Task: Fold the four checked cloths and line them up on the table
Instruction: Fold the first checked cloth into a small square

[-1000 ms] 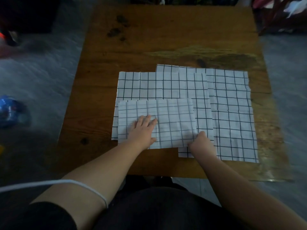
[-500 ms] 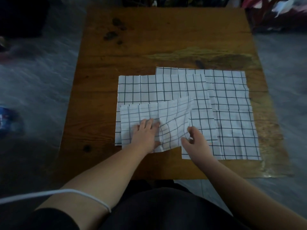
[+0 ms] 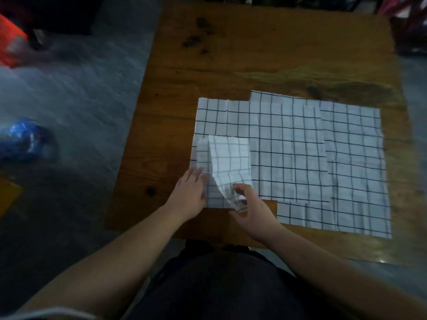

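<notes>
Several white cloths with a black check lie overlapping on the wooden table. The top one, a small folded cloth, sits at the stack's near left corner, its right half swung over to the left and still lifted. My right hand pinches its near corner. My left hand lies flat on its near left edge, pressing it down. Under it lies a larger flat cloth, and beneath that the largest cloth spreads out to the right.
The table's far half is bare wood with dark stains. On the grey floor to the left lie a blue bundle and a red object. My dark-clothed lap is below the table's near edge.
My right hand took the top cloth's right edge and carried it leftward over the left half, halving its width. My left hand stayed pressing the cloth.
</notes>
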Demonstrator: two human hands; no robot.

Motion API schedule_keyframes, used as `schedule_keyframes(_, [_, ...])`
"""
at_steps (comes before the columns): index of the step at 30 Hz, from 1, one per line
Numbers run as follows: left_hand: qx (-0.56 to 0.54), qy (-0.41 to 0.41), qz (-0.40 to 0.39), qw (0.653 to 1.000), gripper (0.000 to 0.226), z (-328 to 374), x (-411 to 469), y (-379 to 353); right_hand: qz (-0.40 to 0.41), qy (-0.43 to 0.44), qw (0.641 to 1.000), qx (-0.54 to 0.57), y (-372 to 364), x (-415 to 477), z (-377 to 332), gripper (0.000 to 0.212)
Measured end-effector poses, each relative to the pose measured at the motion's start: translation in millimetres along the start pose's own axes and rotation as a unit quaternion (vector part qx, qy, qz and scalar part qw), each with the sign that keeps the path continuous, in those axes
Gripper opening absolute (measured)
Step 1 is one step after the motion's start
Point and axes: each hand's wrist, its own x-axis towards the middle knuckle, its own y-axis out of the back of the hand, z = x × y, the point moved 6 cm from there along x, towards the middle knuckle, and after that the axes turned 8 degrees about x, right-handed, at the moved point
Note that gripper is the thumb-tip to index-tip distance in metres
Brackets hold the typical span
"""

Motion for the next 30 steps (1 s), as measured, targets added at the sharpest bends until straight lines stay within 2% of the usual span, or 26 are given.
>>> schedule_keyframes(5, [-0.115,0.041,-0.001,0.993,0.057,-29.2,-40.8,11.3,-0.054,0.027,0.996,-0.071,-20.1,7.5,1.2,0.072])
schedule_keyframes(10, [-0.172,0.058,-0.005,0.983,0.058,-25.6,-48.8,10.0,0.003,0.023,0.998,-0.063,-17.1,12.0,-0.4,0.057])
schedule_keyframes(13, [-0.155,0.038,-0.004,0.987,0.056,-18.8,-43.7,3.9,0.025,0.016,0.994,-0.102,-9.4,14.1,6.0,0.045])
schedule_keyframes(16, [-0.107,0.0,-0.021,0.994,0.055,-10.3,-36.9,-4.3,0.019,0.03,0.986,-0.164,-3.2,17.8,13.8,0.041])
schedule_keyframes(23, [-0.072,0.001,-0.028,0.997,0.058,-4.6,-27.5,-8.7,-0.06,0.076,0.936,-0.34,-11.2,33.0,25.6,0.058])
schedule_keyframes(30, [-0.051,-0.004,0.014,0.999,0.051,-8.2,-35.5,-10.8,-0.055,0.078,0.918,-0.385,-16.4,41.7,22.9,0.059])
